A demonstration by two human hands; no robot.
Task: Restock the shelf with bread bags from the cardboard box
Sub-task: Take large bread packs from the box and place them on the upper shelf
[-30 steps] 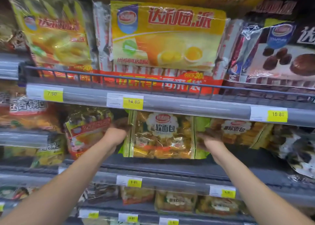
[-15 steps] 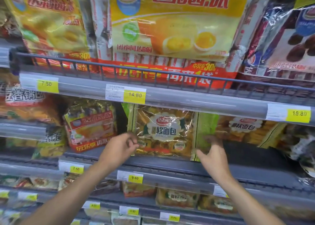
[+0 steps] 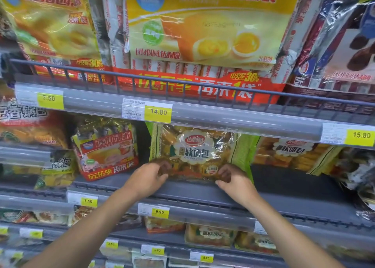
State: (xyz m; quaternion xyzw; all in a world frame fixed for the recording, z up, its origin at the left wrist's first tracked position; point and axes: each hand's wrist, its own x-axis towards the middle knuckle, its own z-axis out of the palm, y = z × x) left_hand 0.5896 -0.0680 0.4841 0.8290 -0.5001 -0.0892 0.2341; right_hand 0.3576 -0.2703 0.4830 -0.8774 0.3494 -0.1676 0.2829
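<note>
A clear bread bag (image 3: 194, 152) with green side panels and a white scalloped label stands upright on the grey middle shelf (image 3: 288, 188). My left hand (image 3: 149, 178) pinches its lower left edge. At the lower right edge my right hand (image 3: 233, 179) holds the bag with curled fingers. A second bag of the same bread (image 3: 292, 156) leans further back to the right. The cardboard box is out of view.
A red and yellow cake bag (image 3: 107, 148) stands left of the bread bag. Large yellow cake packs (image 3: 213, 24) fill the upper shelf behind a wire rail (image 3: 182, 81). Price strips with yellow tags (image 3: 158, 111) run along shelf fronts. Lower shelves hold more bread packs (image 3: 211, 235).
Both hands have slid down from the bag's sides to its bottom edge and drawn closer together. The bag now stands further forward on the shelf, and my view has moved closer.
</note>
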